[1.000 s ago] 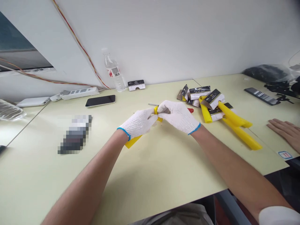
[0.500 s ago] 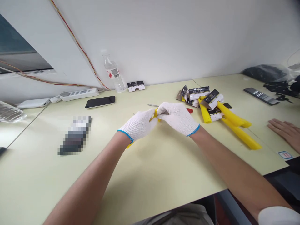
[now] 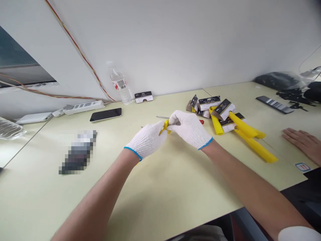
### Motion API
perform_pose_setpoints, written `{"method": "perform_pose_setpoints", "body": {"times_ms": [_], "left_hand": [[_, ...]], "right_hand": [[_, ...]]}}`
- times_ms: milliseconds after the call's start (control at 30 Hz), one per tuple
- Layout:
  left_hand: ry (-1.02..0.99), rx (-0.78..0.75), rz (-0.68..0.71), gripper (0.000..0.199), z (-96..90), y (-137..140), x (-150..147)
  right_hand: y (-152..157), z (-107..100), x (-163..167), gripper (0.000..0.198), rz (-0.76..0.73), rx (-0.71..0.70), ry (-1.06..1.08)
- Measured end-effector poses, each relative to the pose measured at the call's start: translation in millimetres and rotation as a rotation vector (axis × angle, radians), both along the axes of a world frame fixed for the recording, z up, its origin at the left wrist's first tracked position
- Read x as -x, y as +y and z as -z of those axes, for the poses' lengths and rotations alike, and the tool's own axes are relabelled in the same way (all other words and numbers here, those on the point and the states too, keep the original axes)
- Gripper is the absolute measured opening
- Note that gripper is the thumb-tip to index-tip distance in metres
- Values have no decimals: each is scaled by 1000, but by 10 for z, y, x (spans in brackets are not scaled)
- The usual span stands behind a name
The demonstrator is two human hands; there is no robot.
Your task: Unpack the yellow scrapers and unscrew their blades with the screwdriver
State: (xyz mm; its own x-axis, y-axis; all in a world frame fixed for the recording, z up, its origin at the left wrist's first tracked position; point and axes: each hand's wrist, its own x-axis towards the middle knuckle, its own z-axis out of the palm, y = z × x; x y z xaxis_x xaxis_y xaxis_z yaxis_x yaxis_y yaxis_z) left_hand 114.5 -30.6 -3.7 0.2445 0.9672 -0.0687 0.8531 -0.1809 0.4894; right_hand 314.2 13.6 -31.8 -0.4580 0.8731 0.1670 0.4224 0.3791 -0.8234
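My left hand (image 3: 149, 139), in a white knit glove with a blue cuff, is closed around a yellow plastic piece (image 3: 166, 125). Most of that piece is hidden by the glove, though a bit of yellow shows below the left wrist. Gloved the same way, my right hand (image 3: 188, 129) pinches with thumb and fingers at the end of the yellow piece. Whatever lies between those fingertips is too small to make out. Just behind the hands lies a tool with a thin metal shaft (image 3: 162, 117) and a red handle (image 3: 202, 122), partly covered by my right hand.
Several yellow plastic tubes (image 3: 254, 144) with black-and-white cards (image 3: 209, 102) are piled at right. Another card (image 3: 143, 97) and a bottle (image 3: 120, 85) stand by the wall. A phone (image 3: 106, 114) and power strip (image 3: 84, 107) lie left. Another person's hand (image 3: 302, 144) rests at far right.
The view has shifted slightly, so the table things sit a little lower and further left. Both hands stay together at the yellow piece, with more of its end showing between them.
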Motion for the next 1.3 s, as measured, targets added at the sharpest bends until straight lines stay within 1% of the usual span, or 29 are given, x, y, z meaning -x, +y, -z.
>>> {"method": "perform_pose_setpoints", "body": {"times_ms": [100, 200, 333, 433, 500, 600, 767, 900, 1000, 1200, 1300], "left_hand": [[-111, 85, -6, 18, -2, -1, 61], [-151, 161, -11, 17, -11, 8, 116], [-170, 195, -8, 19, -65, 6, 135], [-201, 202, 16, 20, -80, 5, 131], [-181, 184, 25, 18, -57, 15, 128], [-136, 116, 36, 18, -14, 34, 123], [-136, 74, 35, 17, -40, 33, 99], [-157, 61, 36, 20, -62, 27, 93], [-160, 65, 69, 24, -49, 29, 106], [-170, 29, 105, 31, -24, 30, 135], [-164, 12, 123, 31, -7, 43, 137]], "right_hand": [[29, -10, 17, 34, -9, -59, 33], [67, -40, 32, 36, -14, -100, 62], [36, -94, 67, 28, 48, -108, 67], [-37, -118, 95, 31, 88, -86, 49], [-73, -120, 109, 28, 101, -72, 42], [-78, -94, 125, 18, 125, -40, 56], [-40, -22, 135, 23, 166, 100, 198], [-57, -29, 144, 25, 192, 129, 218], [-79, -64, 141, 22, 199, 164, 216], [-79, -90, 92, 22, 130, 188, 208], [-88, -74, 77, 28, 103, 176, 192]]}}
